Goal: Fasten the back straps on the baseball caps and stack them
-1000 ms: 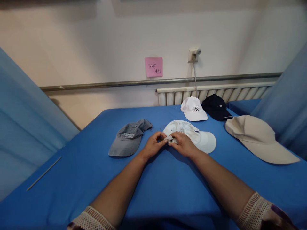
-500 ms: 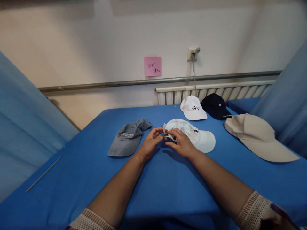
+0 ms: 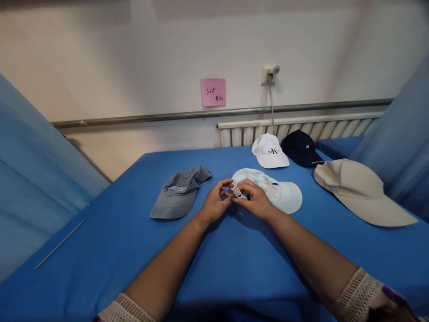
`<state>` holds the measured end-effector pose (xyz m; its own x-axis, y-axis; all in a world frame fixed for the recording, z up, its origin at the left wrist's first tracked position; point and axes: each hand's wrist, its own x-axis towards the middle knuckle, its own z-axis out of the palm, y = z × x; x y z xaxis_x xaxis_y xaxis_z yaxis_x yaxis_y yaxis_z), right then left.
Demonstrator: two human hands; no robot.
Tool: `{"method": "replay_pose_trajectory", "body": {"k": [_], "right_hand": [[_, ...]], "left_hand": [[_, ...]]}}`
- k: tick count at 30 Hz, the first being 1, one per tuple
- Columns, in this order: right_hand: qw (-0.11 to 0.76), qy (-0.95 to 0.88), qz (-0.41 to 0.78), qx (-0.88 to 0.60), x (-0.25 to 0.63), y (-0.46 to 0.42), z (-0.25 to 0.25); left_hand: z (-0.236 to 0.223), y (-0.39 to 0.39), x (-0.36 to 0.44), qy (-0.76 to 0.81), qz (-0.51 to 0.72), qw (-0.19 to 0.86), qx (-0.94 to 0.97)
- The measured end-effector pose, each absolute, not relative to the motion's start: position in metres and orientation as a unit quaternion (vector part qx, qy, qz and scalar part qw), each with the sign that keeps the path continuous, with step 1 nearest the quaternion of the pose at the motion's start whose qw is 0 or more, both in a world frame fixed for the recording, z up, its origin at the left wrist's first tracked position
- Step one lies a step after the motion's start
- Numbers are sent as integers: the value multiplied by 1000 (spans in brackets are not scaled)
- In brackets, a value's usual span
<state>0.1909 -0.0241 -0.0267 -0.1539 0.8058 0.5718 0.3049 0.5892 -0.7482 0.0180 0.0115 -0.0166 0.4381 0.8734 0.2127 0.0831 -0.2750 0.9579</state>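
Nearer white cap (image 3: pixel 263 180), brim (image 3: pixel 291 197) pointing right, long axis running crosswise

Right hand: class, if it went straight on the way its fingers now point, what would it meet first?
Probably the left hand, whose fingertips face those of the right hand. Depth is unclear, so whether they touch is hard to tell. Roughly beyond lies the grey cap.

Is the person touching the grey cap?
No, the left hand and right hand are at the back of the nearer white cap, and the grey cap lies apart from them.
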Motion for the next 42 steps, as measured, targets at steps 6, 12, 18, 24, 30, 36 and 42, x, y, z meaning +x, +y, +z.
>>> {"method": "replay_pose_trajectory", "body": {"k": [6,12,18,24,30,36,42], "right_hand": [[544,-711,236,-378,189,-22,-31],[502,-744,213,-387,193,-27,-25],[544,-691,245,-409,196,-28,-23],[512,-704,268,-413,195,-26,-29],[524,-699,235,-426,193,-26,-30],[546,-678,238,-431,196,-26,-28],[592,-554,123,-573,245,-10,-23]], "left_hand": [[-15,9,22,392,415,406,714],[-14,11,19,369,424,433,705],[-8,6,19,368,414,535,638],[-6,4,20,360,390,578,620],[-12,12,16,393,381,500,671],[-13,30,-4,485,368,245,755],[-7,33,-14,468,306,235,795]]}}
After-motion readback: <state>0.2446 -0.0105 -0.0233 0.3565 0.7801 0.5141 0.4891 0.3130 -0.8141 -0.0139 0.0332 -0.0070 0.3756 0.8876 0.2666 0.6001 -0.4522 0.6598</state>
